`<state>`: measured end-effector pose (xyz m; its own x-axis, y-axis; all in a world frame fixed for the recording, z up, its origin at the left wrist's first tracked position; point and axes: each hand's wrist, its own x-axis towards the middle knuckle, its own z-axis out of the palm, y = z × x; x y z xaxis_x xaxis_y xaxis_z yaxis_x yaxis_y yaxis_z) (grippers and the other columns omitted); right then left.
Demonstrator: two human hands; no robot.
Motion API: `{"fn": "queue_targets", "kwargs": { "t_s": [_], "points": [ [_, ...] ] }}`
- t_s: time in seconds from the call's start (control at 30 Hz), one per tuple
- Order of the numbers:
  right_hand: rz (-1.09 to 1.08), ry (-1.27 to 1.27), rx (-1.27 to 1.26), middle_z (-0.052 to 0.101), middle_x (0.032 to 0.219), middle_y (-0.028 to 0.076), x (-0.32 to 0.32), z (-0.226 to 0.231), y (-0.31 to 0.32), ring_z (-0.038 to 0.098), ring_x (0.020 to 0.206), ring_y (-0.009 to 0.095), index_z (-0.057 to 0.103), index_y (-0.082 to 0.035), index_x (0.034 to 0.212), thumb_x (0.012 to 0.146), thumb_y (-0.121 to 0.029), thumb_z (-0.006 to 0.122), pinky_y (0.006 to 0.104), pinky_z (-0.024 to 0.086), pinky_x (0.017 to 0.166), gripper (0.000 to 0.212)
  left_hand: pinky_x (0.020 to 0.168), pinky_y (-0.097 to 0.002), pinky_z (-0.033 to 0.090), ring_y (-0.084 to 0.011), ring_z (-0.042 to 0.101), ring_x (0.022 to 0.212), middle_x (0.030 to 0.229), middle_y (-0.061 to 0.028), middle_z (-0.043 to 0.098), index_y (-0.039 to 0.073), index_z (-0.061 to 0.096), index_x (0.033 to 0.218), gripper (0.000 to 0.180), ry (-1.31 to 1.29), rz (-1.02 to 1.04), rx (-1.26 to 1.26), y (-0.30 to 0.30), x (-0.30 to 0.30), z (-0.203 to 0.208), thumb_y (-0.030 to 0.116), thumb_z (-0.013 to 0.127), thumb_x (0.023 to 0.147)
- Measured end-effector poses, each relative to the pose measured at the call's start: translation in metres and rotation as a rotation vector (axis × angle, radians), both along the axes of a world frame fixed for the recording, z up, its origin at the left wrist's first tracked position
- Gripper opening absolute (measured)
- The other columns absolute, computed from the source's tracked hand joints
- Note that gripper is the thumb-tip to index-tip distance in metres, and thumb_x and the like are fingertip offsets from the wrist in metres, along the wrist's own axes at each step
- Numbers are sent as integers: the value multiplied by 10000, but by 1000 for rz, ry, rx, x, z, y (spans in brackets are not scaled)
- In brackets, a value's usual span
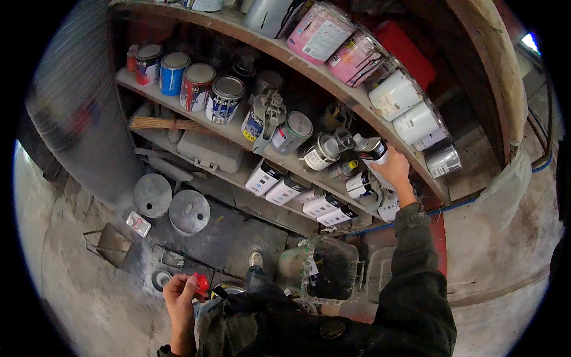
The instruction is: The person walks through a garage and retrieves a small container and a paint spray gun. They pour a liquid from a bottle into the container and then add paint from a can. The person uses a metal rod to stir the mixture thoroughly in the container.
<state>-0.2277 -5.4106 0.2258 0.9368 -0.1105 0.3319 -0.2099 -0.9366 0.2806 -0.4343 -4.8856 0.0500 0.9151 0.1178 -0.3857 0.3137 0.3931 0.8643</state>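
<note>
At the lower left, my left hand is closed, its thumb and fingers pinching a small red plastic piece whose exact kind I cannot make out. My right arm reaches up to the shelves, and my right hand is wrapped round a black-and-white bottle with a pale top. That bottle is at the middle shelf, beside an open-looking paint can and a small bottle with a yellow cap. Part of the bottle is hidden behind my fingers.
Paint cans line the middle shelf; pink cans and white cans stand above. White rectangular tins fill the lower shelf. On the floor are round metal lids, a metal dustpan-like scoop and a grimy plastic bin.
</note>
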Motion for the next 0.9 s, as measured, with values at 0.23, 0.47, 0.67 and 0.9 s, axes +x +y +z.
{"fn": "queue_targets", "kwargs": {
  "t_s": [0.23,0.47,0.67,0.9],
  "points": [
    [-25,26,-7,668,1027,237,2,0,8,657,893,407,464,-45,1343,653,-380,822,470,538,774,846,467,-233,459,-142,609,518,661,-72,624,-13,581,851,171,27,-1,-18,-1,1,-1,143,614,914],
    [-18,24,27,668,1029,237,3,0,11,659,898,403,475,-40,1330,646,-357,819,472,543,770,829,469,-233,457,-142,610,525,673,-79,631,-16,585,853,175,23,0,-32,-2,1,-1,145,618,913],
    [-29,3,2,671,1016,229,3,-1,12,658,906,398,515,-60,1288,640,-361,816,475,537,783,775,471,-236,456,-143,608,533,689,-83,635,-15,586,834,184,19,-17,-10,-1,3,-5,149,614,913],
    [-43,-6,-3,672,995,226,4,-4,6,650,918,404,541,-69,1253,630,-347,813,479,527,802,734,478,-240,459,-141,606,536,695,-81,635,-9,581,820,189,25,-18,-28,-2,5,-5,154,614,910]
  ]
}}
